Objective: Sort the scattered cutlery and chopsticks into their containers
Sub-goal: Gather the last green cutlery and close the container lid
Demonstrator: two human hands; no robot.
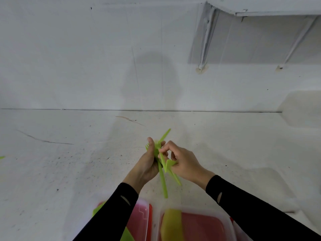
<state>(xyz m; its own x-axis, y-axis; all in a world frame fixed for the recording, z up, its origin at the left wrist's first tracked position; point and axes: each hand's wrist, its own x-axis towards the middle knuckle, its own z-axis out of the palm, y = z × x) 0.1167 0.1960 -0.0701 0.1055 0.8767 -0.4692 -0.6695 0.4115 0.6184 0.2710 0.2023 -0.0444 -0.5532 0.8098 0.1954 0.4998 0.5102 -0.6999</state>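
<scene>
Both hands [149,164] [184,164] grip green cutlery [163,180], perhaps forks, above containers [196,225].

Containers [205,226] crowd nearside; beyond seems open

The left container [143,217] and right container [205,228] are cut off by the bottom edge, black sleeves [111,211] covering part of each. The green cutlery [163,181] is half hidden within the left hand [147,165] and right hand [185,164], its count unclear. A green sliver [2,157] is clipped at the left edge.
</scene>
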